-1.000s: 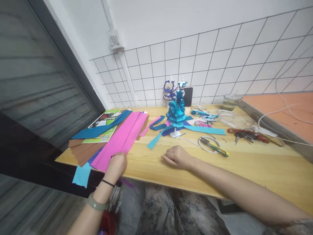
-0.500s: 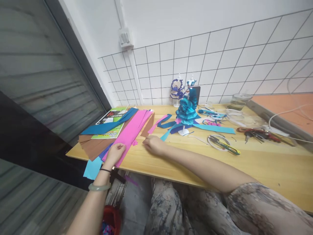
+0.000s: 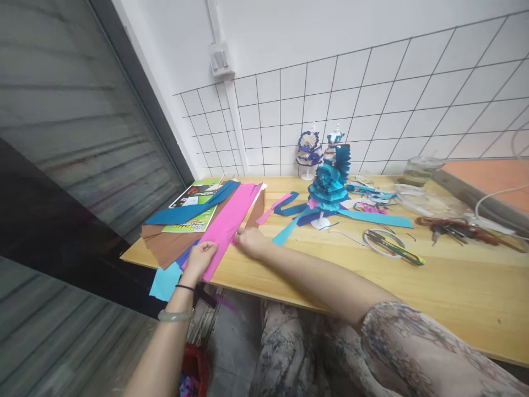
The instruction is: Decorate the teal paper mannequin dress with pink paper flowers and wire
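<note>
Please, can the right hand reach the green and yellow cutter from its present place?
Probably yes: nothing seems to cover the cutter, and mostly bare tabletop lies between it and the right hand, at the edge of the pink paper.

Right front of bench point(image 3: 446, 300): wide open for sliding across.
Middle: blocked by tall blue dress point(image 3: 328, 184).
Left side: covered by pink paper point(image 3: 236, 215).
Right of dress, nearer: low cutter point(image 3: 394, 248).

You had two hands, one left hand point(image 3: 201, 256) and one right hand point(image 3: 251, 242), plus one bangle point(image 3: 176, 315) and one dark band point(image 3: 185, 287). Around you were one table point(image 3: 446, 292), one magazine point(image 3: 188, 225), one cutter knife point(image 3: 397, 249), two white stand bases point(image 3: 321, 223), one wall box point(image 3: 221, 59) and one red bin point(image 3: 202, 358). The paper sheets point(image 3: 231, 218) overlapped too much to count.
</note>
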A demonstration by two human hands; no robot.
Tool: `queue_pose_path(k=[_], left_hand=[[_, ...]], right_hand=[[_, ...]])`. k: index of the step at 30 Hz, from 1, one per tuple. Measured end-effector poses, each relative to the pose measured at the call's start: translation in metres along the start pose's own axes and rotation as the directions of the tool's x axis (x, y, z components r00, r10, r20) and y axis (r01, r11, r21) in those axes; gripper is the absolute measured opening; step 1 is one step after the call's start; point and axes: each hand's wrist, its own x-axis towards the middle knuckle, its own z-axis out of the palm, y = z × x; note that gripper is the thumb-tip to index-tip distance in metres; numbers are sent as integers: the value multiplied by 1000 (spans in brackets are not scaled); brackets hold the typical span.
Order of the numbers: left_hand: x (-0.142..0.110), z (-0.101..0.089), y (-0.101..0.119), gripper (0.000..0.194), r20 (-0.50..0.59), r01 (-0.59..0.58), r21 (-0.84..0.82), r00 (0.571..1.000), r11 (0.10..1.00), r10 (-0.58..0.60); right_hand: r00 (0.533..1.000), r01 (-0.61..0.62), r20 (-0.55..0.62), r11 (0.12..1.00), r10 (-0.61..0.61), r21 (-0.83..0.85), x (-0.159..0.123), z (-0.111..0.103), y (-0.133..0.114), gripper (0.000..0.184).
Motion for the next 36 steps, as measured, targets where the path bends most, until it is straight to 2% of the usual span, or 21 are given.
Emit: queue_pose_path(k=[5,8,13,16,18,19,21,23,26,31,36], left_hand=[[3,2,-2,30,5,-31,22,1000,999,31],[4,4,-2,28,0,-57,45,998,997,57],[1,10,-1,30,10,-85,169,996,982,84],[-10,21,12,43,-22,-161,216,985,963,170],[-20,35,27,46,-53,-232,151,969,961,242],[-25,43,36,46,-9,-241,35,970,970,242],[-34,61,55,45,157,-165,-259,965,952,210],[-41,80,71,42,291,-54,-393,940,918,180],[-44,104,87,32,393,15,-446,902,895,181],[-45,132,102,22,424,24,-457,885,889,194],[-44,156,116,26,499,60,-461,842,885,203]], right_hand=[[991,-101,-64,972,117,214,-3,2,0,21],[972,-172,-81,901,222,399,-7,0,6,22],[924,-284,18,652,383,703,-19,-10,23,20],[915,-293,103,469,390,833,-37,-23,31,24],[921,-295,165,352,353,889,-54,-33,34,25],[924,-298,195,301,330,906,-63,-38,34,26],[926,-310,241,224,289,924,-80,-48,34,28],[924,-325,275,165,267,931,-95,-58,33,28],[912,-325,285,96,294,941,-113,-71,35,26],[877,-306,226,130,424,943,-137,-89,46,26],[877,-288,236,65,419,955,-165,-100,66,29]])
